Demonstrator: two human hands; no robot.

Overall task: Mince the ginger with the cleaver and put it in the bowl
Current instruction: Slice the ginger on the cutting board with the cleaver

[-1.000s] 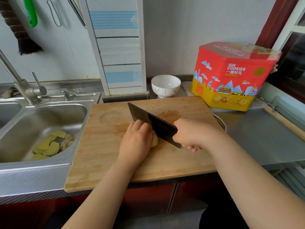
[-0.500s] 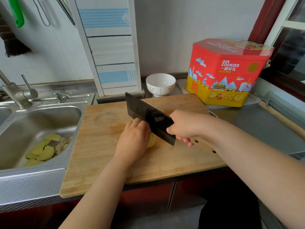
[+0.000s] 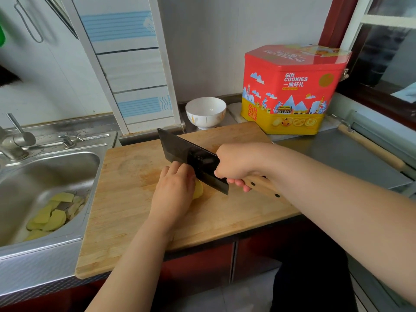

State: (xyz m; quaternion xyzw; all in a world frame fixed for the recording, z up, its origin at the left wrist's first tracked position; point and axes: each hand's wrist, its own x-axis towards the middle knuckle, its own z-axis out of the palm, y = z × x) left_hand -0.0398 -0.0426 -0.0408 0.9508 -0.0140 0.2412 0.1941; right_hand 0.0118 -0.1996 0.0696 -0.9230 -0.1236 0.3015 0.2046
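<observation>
- Bright, soft daylight from the window (image 3: 387,52) right of the right hand (image 3: 238,163).
- Faint shadows under both hands.
- Glare on sink (image 3: 33,176) left of the left hand (image 3: 173,192).
- Wide-angle bending at edges; slight softness throughout.

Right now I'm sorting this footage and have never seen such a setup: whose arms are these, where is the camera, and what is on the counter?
No machine here: a person wears a wide-angle camera on the head, looking down at their own bare hands. The right hand grips a dark cleaver by its wooden handle. The left hand pins a yellow piece of ginger on the wooden cutting board. Behind the board stand an empty white bowl and a red and yellow cookie tin. Yellowish peelings lie in the steel sink on the left.
</observation>
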